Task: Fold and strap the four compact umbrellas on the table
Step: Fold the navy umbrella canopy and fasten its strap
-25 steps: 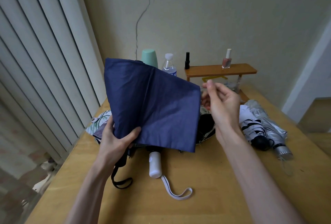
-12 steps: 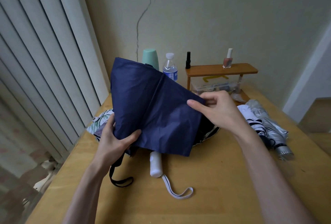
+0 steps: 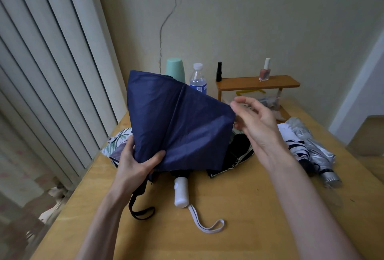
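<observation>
Navy umbrella (image 3: 178,122) mid-fold: left fingers (image 3: 129,145) grip its canopy, right fingers (image 3: 249,101) hover slack beside the edge; gathering pleats likely follows.

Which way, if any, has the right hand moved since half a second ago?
Yes: the right hand has risen slightly towards the wooden shelf, and its fingers, then pinching the navy umbrella's edge, are now spread beside it.

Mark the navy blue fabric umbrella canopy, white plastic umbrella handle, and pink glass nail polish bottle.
navy blue fabric umbrella canopy (image 3: 178,126): head view, middle panel.
white plastic umbrella handle (image 3: 181,194): head view, mid-barrel.
pink glass nail polish bottle (image 3: 265,72): head view, glass body.
</observation>
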`<state>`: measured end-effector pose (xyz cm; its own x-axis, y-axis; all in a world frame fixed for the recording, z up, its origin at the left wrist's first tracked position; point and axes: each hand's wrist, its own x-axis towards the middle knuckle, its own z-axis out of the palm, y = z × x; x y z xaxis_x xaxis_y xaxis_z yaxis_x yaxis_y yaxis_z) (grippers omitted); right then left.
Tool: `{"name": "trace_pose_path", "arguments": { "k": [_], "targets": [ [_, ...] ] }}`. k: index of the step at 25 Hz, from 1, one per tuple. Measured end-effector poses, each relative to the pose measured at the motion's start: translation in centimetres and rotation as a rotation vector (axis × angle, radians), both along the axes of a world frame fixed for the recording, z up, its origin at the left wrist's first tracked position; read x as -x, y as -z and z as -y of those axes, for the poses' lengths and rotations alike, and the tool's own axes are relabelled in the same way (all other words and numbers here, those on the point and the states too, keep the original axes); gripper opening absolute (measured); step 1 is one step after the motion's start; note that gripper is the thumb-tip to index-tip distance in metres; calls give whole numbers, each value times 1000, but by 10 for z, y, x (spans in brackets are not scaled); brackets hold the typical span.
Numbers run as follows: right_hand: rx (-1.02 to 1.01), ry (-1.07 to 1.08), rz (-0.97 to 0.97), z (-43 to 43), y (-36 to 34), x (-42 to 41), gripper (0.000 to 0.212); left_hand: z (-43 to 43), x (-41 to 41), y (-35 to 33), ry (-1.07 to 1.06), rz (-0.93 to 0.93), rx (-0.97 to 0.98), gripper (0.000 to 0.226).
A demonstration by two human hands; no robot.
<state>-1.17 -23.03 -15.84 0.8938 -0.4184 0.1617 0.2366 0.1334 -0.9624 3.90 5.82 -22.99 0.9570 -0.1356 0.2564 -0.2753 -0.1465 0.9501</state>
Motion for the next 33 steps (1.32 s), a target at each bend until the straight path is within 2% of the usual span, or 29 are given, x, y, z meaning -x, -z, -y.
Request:
{"name": "trace_pose_path", "arguments": {
  "k": [3,5,6,8,9,10,13,16,20,23,26,28,30,33],
  "targets": [
    [198,30,-33,-4,0,0,23,4,1,-2,-3,-20,28,66],
    [194,-14,49,-5,-7,3,21,4,-1,-1,36,-62,37,69],
    [178,-61,87,-4,-12,5,21,4,-2,-1,73,-95,41,85],
    [166,-180,145,0,-24,13,27,2,-4,0,109,-165,13,131],
    [204,-238,172,1,-32,15,29,1,-3,0,134,-184,15,144],
    [281,-270,192,0,-40,17,30,-1,-2,0,165,-190,24,147],
    [546,-263,251,-5,-73,8,18,-1,1,-3,243,-165,66,133],
    [804,-319,389,-26,-111,-10,8,3,4,-8,314,-145,101,126],
    [862,-423,461,-84,-145,-41,7,12,13,-18,451,-157,82,126],
    [1073,-354,502,-120,-158,-73,8,25,27,-28,425,-212,40,104],
    [1284,-245,461,-133,-159,-98,8,34,34,-37,378,-298,195,68],
    [1411,-182,419,-135,-154,-108,12,36,37,-43,372,-324,282,56],
    [1451,-167,380,-134,-149,-113,18,36,39,-46,358,-332,313,43],
    [1307,-259,226,-121,-161,-104,34,34,37,-44,358,-350,319,31]
  ]
}}
